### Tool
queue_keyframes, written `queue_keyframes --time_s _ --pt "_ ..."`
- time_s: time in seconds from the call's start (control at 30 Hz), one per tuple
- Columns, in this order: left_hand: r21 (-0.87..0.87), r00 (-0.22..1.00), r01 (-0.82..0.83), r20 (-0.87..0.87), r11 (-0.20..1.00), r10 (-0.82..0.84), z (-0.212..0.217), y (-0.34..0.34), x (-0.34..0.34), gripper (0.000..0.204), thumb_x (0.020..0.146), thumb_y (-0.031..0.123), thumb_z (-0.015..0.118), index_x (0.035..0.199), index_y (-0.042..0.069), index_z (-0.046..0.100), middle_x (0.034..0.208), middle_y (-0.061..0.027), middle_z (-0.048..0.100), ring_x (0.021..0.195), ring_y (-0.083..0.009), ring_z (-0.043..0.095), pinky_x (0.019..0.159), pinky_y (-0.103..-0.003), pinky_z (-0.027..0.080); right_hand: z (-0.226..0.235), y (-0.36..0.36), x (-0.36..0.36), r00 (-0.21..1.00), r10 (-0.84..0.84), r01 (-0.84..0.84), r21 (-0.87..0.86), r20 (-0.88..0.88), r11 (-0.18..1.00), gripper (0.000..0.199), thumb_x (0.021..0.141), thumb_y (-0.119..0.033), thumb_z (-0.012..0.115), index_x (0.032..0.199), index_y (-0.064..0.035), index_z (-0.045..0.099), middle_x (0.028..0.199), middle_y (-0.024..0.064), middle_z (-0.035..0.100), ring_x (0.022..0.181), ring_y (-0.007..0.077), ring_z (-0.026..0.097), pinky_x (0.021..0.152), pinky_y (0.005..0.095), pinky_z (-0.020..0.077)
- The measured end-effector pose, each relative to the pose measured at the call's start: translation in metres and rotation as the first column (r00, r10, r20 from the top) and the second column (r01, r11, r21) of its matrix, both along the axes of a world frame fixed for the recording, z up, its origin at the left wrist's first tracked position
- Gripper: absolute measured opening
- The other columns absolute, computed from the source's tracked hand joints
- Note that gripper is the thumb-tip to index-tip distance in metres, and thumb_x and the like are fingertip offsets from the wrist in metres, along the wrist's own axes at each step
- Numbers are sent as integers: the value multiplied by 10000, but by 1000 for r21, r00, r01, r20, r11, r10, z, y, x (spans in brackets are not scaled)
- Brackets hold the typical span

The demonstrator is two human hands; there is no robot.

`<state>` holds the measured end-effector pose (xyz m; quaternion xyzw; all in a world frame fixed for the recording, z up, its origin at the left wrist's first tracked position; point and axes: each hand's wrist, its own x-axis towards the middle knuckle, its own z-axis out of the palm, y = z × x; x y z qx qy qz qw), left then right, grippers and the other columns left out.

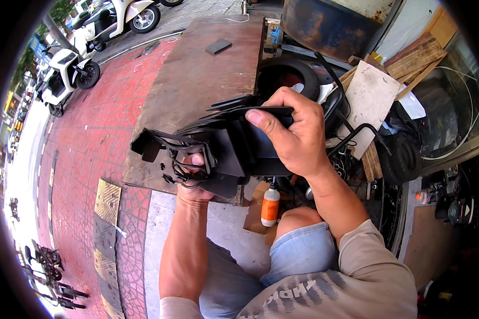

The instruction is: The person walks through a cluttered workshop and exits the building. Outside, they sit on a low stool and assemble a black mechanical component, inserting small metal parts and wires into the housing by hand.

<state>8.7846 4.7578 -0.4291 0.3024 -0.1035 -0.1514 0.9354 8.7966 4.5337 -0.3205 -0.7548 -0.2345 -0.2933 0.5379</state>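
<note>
A black plastic part [230, 151], perhaps a scooter or motorcycle fender piece, is held over the near end of a worn brown wooden tabletop [191, 80]. It has ribbed, angled panels and a bundle of black wires [181, 151] at its left end. My left hand [194, 178] is closed round that wired end from below, its thumb among the cables and the other fingers mostly hidden. On the opposite end, my right hand [298, 130] pinches a flat edge, thumb on top and fingers beyond it. A small dark rectangular block [218, 47] lies toward the table's far end.
Right of the table are a black tyre [287, 74], a bent black metal tube frame [338, 103], and leaning boards [375, 90]. A white bottle with an orange label [270, 204] stands near my knee. Parked scooters [69, 74] line the red paving at left.
</note>
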Motion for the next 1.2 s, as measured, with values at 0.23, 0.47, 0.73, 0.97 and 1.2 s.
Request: queue_keyframes --time_s 0.23,0.47,0.73,0.97,1.2 --pt "-123 993 -60 -109 991 47 7 -2 -3 395 866 105 629 1250 19 651 1135 -138 723 1004 -295 719 901 -432 610 0 1 -4 998 -56 56 -13 2 998 238 900 -142 767 809 24 622 700 67 607 652 115 536 617 275 426" --pt "-28 999 -45 22 999 46 4 8 -3 377 873 33 604 1247 38 647 1066 -89 718 960 -245 706 876 -403 606 -2 -1 -2 997 -44 44 -10 -59 999 248 876 -145 780 812 16 603 710 137 617 631 246 611 608 338 463" --pt "183 986 -158 -31 970 166 34 -9 -17 500 803 -58 657 1293 34 622 1118 -30 678 934 -165 651 833 -297 557 -13 2 1 1000 16 -16 31 5 999 260 908 -175 756 855 19 591 740 132 604 653 240 591 616 341 459" --pt "129 979 -84 -176 988 107 15 -6 -17 430 824 -10 688 1247 52 644 1057 -53 705 941 -174 664 811 -309 569 -21 -12 2 987 109 -88 176 -115 980 425 1031 -382 487 1182 6 574 1008 94 548 885 180 517 814 323 431" --pt "123 983 -35 -176 992 57 15 -26 -21 352 871 136 742 1204 127 629 1037 -22 677 934 -140 638 837 -334 548 -35 2 13 949 147 -111 141 -280 984 753 1065 -623 251 1091 -4 679 1014 155 650 989 241 629 895 335 459"
